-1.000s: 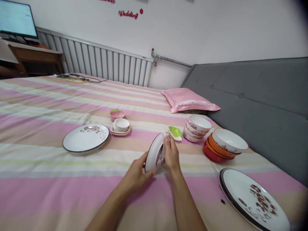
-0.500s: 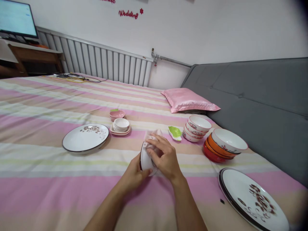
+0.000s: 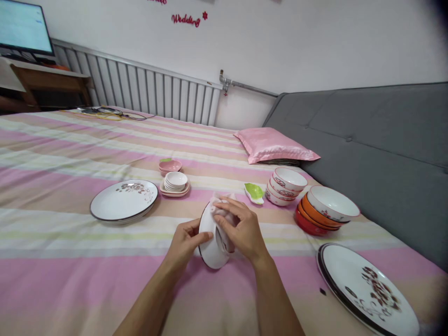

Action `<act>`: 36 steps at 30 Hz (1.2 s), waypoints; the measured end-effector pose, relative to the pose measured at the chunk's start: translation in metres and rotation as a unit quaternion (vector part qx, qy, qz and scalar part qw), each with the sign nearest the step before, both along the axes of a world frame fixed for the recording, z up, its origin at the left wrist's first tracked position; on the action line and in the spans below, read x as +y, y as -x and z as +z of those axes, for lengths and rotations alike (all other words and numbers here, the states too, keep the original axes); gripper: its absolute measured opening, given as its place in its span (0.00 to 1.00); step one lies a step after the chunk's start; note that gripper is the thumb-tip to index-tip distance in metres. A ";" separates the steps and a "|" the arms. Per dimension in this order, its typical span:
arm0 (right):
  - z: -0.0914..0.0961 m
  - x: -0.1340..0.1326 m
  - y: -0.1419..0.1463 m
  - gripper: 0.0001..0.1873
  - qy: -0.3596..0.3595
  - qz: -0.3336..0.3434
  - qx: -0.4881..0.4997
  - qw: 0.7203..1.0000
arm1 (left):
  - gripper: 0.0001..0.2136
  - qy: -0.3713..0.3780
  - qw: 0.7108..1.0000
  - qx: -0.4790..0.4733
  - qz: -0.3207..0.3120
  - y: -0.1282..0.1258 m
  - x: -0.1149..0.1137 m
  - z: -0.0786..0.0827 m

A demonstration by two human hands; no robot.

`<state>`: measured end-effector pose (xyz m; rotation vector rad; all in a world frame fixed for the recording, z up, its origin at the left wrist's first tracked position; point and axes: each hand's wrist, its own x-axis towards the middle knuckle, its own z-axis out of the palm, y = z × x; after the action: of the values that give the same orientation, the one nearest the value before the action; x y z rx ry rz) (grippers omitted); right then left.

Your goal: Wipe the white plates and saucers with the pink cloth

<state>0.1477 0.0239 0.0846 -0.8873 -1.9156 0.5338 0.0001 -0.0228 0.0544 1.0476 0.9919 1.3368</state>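
Note:
My left hand grips the left edge of a white plate with a dark rim, its thumb on the near face. The plate is tilted steeply, close to upright, above the striped sheet. In my right hand is a pale pink cloth, bunched and pressed against the plate's face. My right fingers lie over the cloth and hide part of the plate. A green leaf-shaped dish lies just beyond my right hand.
Patterned plates lie at left and at near right. Small white dishes and pink dishes sit beyond. Bowl stacks stand at right by the grey headboard. A pink pillow lies behind.
The plate has turned in my hands, so more of its face and lower edge shows. My left hand has shifted left and up along its edge; the cloth stays against it.

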 end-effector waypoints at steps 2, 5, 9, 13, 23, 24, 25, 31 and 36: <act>-0.006 0.006 -0.004 0.14 0.032 -0.018 0.017 0.999 | 0.07 0.014 1.000 -0.001 0.007 0.001 0.001 -0.001; -0.017 0.017 -0.013 0.15 0.085 -0.062 0.034 0.994 | 0.07 0.029 1.000 0.002 0.011 0.002 0.002 -0.004; -0.031 0.026 -0.023 0.16 0.109 -0.131 0.021 0.985 | 0.06 0.036 0.999 0.014 0.010 0.003 0.003 -0.005; -0.031 0.027 -0.023 0.16 0.115 -0.154 0.023 0.981 | 0.07 0.030 0.999 0.028 0.007 0.003 0.002 -0.003; 0.004 -0.009 0.009 0.14 -0.034 -0.028 -0.028 0.999 | 0.06 0.001 0.999 0.032 -0.025 0.000 0.000 -0.001; 0.007 -0.013 0.011 0.15 -0.041 -0.012 -0.042 0.998 | 0.06 -0.006 0.999 0.033 -0.023 0.000 0.001 -0.002; 0.010 -0.017 0.012 0.15 -0.045 0.006 -0.054 0.998 | 0.06 -0.013 0.999 0.036 -0.021 0.000 0.001 -0.003; 0.020 -0.028 0.012 0.15 -0.036 0.083 -0.082 0.993 | 0.05 -0.048 0.994 0.091 -0.034 0.000 0.001 -0.005; 0.016 -0.019 0.006 0.13 -0.031 0.036 -0.099 0.994 | 0.07 -0.072 0.981 0.171 -0.054 -0.004 -0.002 -0.001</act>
<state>0.1419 0.0053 0.1011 -0.8591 -2.1387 0.4393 0.0040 -0.0248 0.0536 1.4562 1.0823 1.1752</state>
